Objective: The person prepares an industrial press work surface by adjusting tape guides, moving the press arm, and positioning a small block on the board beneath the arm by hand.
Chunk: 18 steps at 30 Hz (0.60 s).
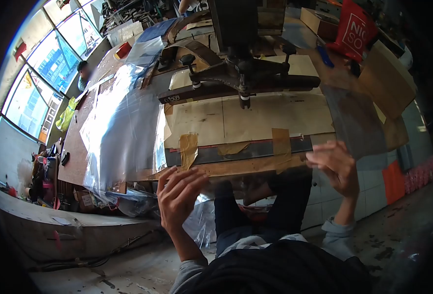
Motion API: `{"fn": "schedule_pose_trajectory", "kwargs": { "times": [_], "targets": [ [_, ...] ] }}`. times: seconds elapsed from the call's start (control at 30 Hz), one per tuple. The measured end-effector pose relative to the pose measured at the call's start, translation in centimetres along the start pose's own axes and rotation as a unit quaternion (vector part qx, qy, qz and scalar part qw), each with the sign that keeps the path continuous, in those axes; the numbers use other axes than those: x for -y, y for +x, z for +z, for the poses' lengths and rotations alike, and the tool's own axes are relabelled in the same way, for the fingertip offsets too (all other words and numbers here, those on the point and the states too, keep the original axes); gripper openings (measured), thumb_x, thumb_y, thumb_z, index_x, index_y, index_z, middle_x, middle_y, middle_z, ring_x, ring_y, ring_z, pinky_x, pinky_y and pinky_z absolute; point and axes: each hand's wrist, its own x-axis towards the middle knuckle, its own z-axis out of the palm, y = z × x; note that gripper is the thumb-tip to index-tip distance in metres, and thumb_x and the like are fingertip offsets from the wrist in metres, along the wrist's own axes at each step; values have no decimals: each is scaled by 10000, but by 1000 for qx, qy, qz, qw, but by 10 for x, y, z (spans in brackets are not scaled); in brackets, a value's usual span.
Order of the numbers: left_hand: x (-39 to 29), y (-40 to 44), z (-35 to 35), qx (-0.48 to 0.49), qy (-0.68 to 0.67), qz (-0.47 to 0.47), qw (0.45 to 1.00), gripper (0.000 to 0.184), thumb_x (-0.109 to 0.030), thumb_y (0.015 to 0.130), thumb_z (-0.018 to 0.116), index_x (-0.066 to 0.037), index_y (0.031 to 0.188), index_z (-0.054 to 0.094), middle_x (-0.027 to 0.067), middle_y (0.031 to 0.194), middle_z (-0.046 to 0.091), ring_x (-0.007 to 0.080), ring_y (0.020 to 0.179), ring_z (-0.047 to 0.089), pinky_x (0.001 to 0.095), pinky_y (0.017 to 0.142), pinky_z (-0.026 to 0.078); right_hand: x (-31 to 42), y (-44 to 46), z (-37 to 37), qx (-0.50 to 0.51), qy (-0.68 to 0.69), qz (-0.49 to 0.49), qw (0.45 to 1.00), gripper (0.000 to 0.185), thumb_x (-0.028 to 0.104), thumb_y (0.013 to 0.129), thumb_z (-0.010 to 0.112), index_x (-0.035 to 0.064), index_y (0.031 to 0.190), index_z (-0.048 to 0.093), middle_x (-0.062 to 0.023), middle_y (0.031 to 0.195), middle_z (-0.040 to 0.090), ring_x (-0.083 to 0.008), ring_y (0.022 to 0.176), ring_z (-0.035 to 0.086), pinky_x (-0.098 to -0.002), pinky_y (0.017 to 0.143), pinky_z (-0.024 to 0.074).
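My left hand (179, 196) is raised at the near edge of the table, its fingers bent and apart, at the lower left of the taped board. My right hand (335, 164) is at the board's near right corner, fingers spread and slightly curled. Between them lies a dark strip (245, 152) with strips of brown tape (281, 142) over it. Beyond it is a tan board (255, 117) under a black metal press head (241, 78) with a long dark bar. Nothing shows in either hand.
Clear plastic sheets (123, 117) cover the table's left part. At the back right are a red bag (354, 32), a blue object (325, 57) and a cardboard box (387, 81). A person (82, 76) is by the windows at the far left.
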Motion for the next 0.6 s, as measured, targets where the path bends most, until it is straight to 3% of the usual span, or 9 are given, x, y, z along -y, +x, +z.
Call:
{"fn": "schedule_pose_trajectory", "kwargs": {
  "times": [0.07, 0.13, 0.2, 0.23, 0.3, 0.37, 0.4, 0.5, 0.6],
  "targets": [
    [-2, -11, -11, 90, -53, -12, 994, 284, -156, 721, 714, -149, 1004, 688, -8, 1028, 692, 161, 1048, 624, 404, 980, 383, -2, -12, -13, 117, 105, 28, 987, 387, 306, 786, 704, 101, 1109, 645, -61, 1057, 675, -227, 1035, 619, -385, 908, 444],
    [1, -18, -14, 188, -140, -36, 971, 432, -403, 732, 707, -148, 1078, 670, 24, 1099, 673, 183, 1104, 599, 451, 1035, 329, -7, -19, -20, 243, 267, 60, 931, 506, 423, 759, 722, 94, 1134, 642, -90, 1110, 659, -257, 1069, 608, -392, 950, 436],
    [11, -17, -10, 238, -231, -35, 943, 602, -593, 778, 595, -150, 1185, 624, 62, 1187, 635, 227, 1143, 574, 504, 1078, 265, -25, -14, -15, 224, 279, 109, 927, 592, 500, 744, 706, 87, 1161, 630, -109, 1155, 637, -276, 1098, 592, -387, 975, 427],
    [20, -12, -3, 220, -237, -42, 945, 557, -548, 806, 589, -139, 1183, 621, 67, 1181, 636, 237, 1140, 573, 497, 1070, 279, -36, -10, -10, 217, 288, 135, 923, 636, 539, 736, 697, 84, 1174, 624, -119, 1178, 625, -286, 1113, 584, -385, 988, 422],
    [43, 6, 13, 186, -245, -61, 950, 468, -457, 861, 578, -117, 1181, 615, 75, 1169, 638, 258, 1134, 571, 481, 1054, 309, -57, 14, 16, 117, 167, 189, 961, 539, 436, 794, 683, 45, 1158, 614, -138, 1159, 623, -303, 1096, 584, -380, 929, 460],
    [55, 44, 37, 158, -98, -168, 968, 344, -290, 909, 542, -75, 1171, 600, 104, 1165, 625, 301, 1127, 560, 442, 1025, 352, -92, 40, 49, 45, 39, 181, 982, 456, 333, 825, 666, 29, 1159, 600, -156, 1179, 593, -328, 1098, 566, -400, 913, 460],
    [67, 62, 53, 132, -70, -153, 977, 335, -237, 912, 530, -70, 1200, 570, 121, 1183, 606, 317, 1125, 551, 427, 1007, 368, -108, 51, 63, 24, -18, 155, 987, 421, 274, 833, 659, 25, 1165, 590, -165, 1205, 568, -340, 1105, 550, -412, 915, 451],
    [104, 88, 96, 103, 21, -110, 988, 424, -205, 912, 525, -75, 1310, 456, 154, 1292, 518, 338, 1145, 521, 434, 988, 379, -129, 73, 90, 78, -131, 154, 976, 492, 230, 841, 642, 55, 1277, 498, -175, 1328, 462, -343, 1216, 453, -409, 1014, 370],
    [109, 97, 101, 153, 36, -72, 985, 522, -186, 874, 589, -78, 1352, 412, 138, 1292, 509, 321, 1140, 523, 430, 934, 405, -138, 75, 100, 111, -154, 147, 971, 537, 189, 828, 639, 76, 1322, 460, -151, 1279, 463, -312, 1224, 427, -424, 995, 343]
  ]
}}
